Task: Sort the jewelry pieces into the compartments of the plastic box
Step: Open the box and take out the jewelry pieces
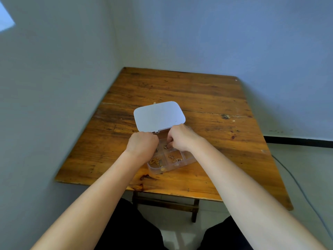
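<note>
A clear plastic box (187, 160) with several compartments sits on the wooden table (207, 94), its white lid (159, 115) swung open toward the far side. Gold chains lie in the near-left compartment (156, 161) and the near-right compartment (175, 158). My right hand (181, 137) hovers over the middle of the box, fingers pinched on a small gold piece (165, 146). My left hand (142, 144) is curled over the box's left side, covering those compartments; what it holds is hidden. A tiny gold piece (154, 103) peeks out behind the lid.
The table stands in a corner, with walls close on the left and at the back. A cable (295, 179) runs along the floor to the right. My dark-clothed knees (129, 230) are below the table's near edge.
</note>
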Action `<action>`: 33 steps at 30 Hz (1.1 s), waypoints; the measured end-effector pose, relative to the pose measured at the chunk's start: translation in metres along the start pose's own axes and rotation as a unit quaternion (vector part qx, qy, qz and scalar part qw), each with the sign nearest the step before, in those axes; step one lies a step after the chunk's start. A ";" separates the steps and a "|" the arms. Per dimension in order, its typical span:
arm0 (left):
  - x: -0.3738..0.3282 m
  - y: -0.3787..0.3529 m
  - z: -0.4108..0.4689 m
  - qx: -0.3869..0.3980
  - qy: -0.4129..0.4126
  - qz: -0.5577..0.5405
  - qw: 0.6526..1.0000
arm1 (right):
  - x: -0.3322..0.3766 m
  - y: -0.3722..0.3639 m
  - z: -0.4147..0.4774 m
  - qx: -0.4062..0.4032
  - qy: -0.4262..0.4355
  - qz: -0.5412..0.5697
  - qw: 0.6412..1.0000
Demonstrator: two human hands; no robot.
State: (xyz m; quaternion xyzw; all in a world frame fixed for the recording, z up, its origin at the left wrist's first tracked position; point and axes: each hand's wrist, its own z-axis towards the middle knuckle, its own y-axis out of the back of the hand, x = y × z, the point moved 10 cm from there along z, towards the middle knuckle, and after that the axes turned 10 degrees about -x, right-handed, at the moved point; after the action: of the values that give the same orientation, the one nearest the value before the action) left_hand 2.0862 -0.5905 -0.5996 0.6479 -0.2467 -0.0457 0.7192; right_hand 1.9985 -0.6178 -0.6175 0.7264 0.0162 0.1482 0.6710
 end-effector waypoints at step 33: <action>-0.084 0.110 0.018 -0.071 0.170 -0.839 0.512 | -0.187 0.187 -0.186 -0.399 -0.167 0.602 0.671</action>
State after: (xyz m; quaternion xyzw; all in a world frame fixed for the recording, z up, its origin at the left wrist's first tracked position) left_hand 1.9772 -0.5573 -0.5185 0.4955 0.5428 -0.5346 0.4172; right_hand 1.7428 -0.4974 -0.4606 0.2537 -0.5981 0.3887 0.6534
